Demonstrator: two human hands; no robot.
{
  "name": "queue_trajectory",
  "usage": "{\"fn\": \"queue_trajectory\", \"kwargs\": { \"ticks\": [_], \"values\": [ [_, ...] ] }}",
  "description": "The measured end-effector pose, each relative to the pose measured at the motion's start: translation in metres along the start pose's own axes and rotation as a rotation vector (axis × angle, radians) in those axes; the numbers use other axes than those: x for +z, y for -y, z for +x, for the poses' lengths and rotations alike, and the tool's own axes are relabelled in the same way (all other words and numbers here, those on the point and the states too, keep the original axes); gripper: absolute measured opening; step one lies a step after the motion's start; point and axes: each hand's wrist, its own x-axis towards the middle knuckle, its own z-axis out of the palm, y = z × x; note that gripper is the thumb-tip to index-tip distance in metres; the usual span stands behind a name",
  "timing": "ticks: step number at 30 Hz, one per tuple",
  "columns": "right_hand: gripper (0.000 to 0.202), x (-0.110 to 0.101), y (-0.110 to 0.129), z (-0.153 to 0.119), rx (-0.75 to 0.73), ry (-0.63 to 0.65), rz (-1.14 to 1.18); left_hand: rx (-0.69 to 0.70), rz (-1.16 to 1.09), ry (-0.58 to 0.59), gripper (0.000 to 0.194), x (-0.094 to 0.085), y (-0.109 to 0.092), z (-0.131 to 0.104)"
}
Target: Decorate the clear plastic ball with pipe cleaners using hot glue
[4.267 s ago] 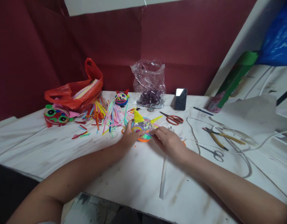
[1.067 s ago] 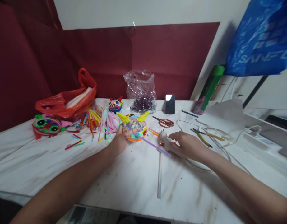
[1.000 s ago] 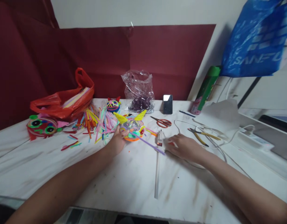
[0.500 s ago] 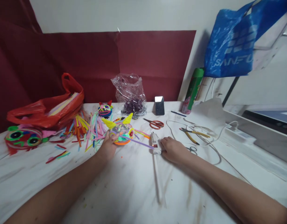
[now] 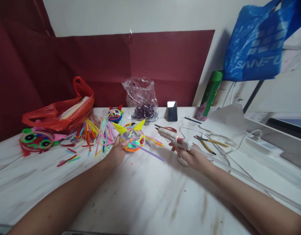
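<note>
My left hand [image 5: 117,150] is closed on the side of a colourful round craft animal head [image 5: 133,138] with yellow horns and a red-ringed eye. A purple pipe cleaner [image 5: 150,153] sticks out from its front toward the right. Raised over the table, my right hand [image 5: 189,156] grips a white hot glue gun [image 5: 176,138] by its handle. The gun's nozzle points left and away from me, and a small orange light glows on its body. A long clear glue stick [image 5: 238,173] trails from its rear over my right forearm.
Orange-handled scissors [image 5: 170,129] lie partly behind the glue gun. Yellow-handled pliers [image 5: 207,143] and white cables are to the right, near a power strip [image 5: 265,147]. Pipe cleaners [image 5: 86,132], a red bag [image 5: 59,112] and a finished-looking craft head [image 5: 37,140] occupy the left.
My right hand has lifted the glue gun off the table and turned it, so its nozzle points left. The left hand still holds the craft head. The view has shifted slightly left.
</note>
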Motion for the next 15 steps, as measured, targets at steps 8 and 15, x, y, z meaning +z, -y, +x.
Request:
{"fn": "queue_trajectory", "kwargs": {
  "ticks": [8,15],
  "values": [
    [0.029,-0.001,0.012,-0.011,-0.048,0.147,0.146,0.014,0.049,0.137,0.090,0.016,-0.004,-0.015],
    [0.017,0.006,0.027,-0.023,-0.292,0.176,0.023,-0.001,0.101,0.123,0.097,0.021,-0.005,-0.023]
  ]
}}
